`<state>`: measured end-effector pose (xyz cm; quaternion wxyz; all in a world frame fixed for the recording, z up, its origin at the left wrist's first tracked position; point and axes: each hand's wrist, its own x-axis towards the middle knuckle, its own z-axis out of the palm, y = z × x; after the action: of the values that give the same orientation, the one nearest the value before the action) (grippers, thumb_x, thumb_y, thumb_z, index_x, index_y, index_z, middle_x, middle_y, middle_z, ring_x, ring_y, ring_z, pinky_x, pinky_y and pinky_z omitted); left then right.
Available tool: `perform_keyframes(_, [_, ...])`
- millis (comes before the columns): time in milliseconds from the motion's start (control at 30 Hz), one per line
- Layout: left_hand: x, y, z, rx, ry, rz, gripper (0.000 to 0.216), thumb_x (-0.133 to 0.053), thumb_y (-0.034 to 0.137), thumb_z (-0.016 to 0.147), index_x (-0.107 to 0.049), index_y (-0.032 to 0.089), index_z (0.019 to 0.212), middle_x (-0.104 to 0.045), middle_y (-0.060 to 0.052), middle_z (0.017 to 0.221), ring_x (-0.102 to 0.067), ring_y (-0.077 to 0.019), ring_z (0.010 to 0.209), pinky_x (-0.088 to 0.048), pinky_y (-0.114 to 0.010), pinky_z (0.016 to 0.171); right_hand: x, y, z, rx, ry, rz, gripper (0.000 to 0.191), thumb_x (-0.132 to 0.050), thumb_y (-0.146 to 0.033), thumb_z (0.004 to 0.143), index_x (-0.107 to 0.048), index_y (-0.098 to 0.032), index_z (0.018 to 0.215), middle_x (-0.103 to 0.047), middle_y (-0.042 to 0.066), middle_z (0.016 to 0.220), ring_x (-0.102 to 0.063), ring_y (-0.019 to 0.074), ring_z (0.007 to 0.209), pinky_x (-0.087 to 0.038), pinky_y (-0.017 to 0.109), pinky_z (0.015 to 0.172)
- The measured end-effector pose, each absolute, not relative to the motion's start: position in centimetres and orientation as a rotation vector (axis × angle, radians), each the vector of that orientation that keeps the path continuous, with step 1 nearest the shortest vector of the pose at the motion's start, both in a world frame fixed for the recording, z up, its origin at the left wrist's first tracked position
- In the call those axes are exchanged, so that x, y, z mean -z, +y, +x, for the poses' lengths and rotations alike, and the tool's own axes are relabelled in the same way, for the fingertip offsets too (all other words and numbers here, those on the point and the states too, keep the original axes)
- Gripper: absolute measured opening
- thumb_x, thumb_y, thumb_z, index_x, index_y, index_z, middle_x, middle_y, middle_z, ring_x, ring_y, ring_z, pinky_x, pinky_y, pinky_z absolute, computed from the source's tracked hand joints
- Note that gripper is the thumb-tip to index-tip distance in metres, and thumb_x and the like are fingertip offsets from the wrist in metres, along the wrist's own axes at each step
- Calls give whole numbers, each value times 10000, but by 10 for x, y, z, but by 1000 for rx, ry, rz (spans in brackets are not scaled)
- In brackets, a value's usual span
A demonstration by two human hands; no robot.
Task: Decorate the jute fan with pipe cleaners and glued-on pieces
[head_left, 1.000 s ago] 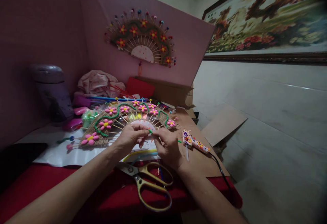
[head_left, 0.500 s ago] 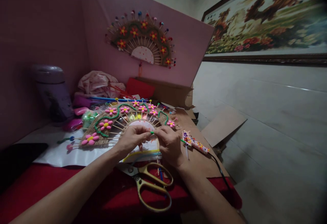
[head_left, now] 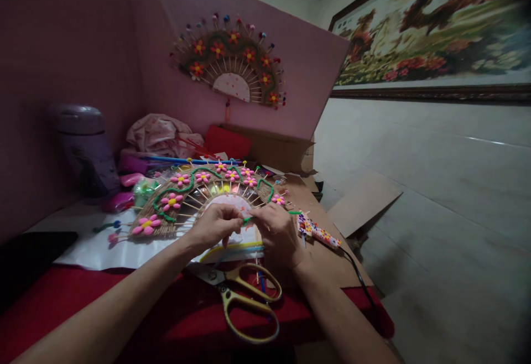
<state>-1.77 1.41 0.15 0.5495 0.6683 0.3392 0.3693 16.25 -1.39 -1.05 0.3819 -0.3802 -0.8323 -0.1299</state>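
Between my two hands runs a green pipe cleaner [head_left: 247,221], its free end sticking out past my right knuckles. My left hand [head_left: 219,224] pinches one part of it with thumb and fingertips. Closed around the same stem, my right hand [head_left: 277,231] is almost touching the left. Just behind them lies a fan-shaped craft [head_left: 166,216] of twine and sticks, with pink flowers and wavy green stems on it. Large scissors [head_left: 232,292] with gold handles rest below my hands. A flower-patterned glue gun [head_left: 319,232] lies to the right of my right hand.
A purple flask [head_left: 85,148] stands at the left. A finished-looking fan with orange flowers [head_left: 232,71] hangs on the pink board [head_left: 298,76]. Brown cardboard [head_left: 332,267] covers the table's right side, crossed by a black cord [head_left: 357,273]. Red cloth [head_left: 166,320] drapes the front edge.
My fingers have shifted slightly on the green pipe cleaner, and my right hand has turned a little. The pipe cleaner's free end has swung upward beside the glue gun.
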Motion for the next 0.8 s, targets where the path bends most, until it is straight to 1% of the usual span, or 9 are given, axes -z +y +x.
perform_keyframes(100, [0,11,-12,-1029,753,1406,225,-650,289,674,-560,125,550,-495,38,427,-420,-54,349,-358,-172,354,13,-18,155,195,-2033,-962,145,-485,-105,826,-611,-170,854,-607,48,756,-508,168,733,-400,286,667])
perform_keyframes(233, [6,10,-5,-1129,709,1235,222,-678,285,655,-566,119,559,-536,25,495,-422,-51,368,-357,-178,351,17,-21,145,166,-2003,-954,163,-458,-102,830,-591,-175,768,-563,36,683,-489,166,694,-391,286,644])
perform_keyframes(300, [8,11,-5,-1102,701,1239,223,-681,294,663,-577,117,575,-539,24,505,-437,-51,379,-376,-180,371,17,-21,145,169,-1979,-977,170,-452,-106,836,-596,-173,774,-572,39,699,-491,166,704,-390,287,648])
perform_keyframes(400, [6,12,-8,-1028,707,1359,232,-682,328,675,-607,114,628,-559,13,553,-486,-63,427,-420,-191,415,15,-20,150,202,-1967,-1033,152,-486,-118,821,-621,-176,862,-601,50,772,-502,178,760,-394,294,670])
perform_keyframes(467, [3,12,-11,-1003,721,1454,251,-690,351,664,-619,111,640,-557,7,577,-498,-75,451,-440,-202,412,14,-20,154,260,-2000,-1058,176,-512,-124,800,-634,-180,914,-610,57,809,-501,191,788,-390,302,675])
perform_keyframes(533, [0,12,-12,-984,742,1510,262,-698,359,643,-618,110,620,-537,10,558,-486,-81,451,-442,-206,384,12,-19,156,322,-2048,-1060,201,-500,-122,805,-645,-184,930,-616,61,825,-497,195,795,-386,307,676])
perform_keyframes(600, [-2,13,-14,-940,764,1540,257,-694,354,637,-619,110,605,-527,10,534,-476,-81,447,-432,-197,360,11,-18,157,373,-2077,-1038,219,-459,-125,841,-656,-190,911,-625,59,820,-496,189,791,-385,307,681])
perform_keyframes(667, [-2,14,-15,-882,790,1562,243,-680,343,644,-626,110,605,-547,-1,537,-481,-81,446,-424,-187,354,10,-16,157,413,-2097,-997,244,-428,-136,874,-664,-198,872,-635,53,801,-497,182,788,-386,307,693])
perform_keyframes(800, [-3,17,-18,-842,842,1567,188,-680,292,622,-617,117,594,-577,-4,540,-486,-76,422,-424,-185,358,8,-13,159,418,-2139,-900,237,-441,-136,876,-664,-202,831,-645,49,794,-504,184,808,-394,324,729])
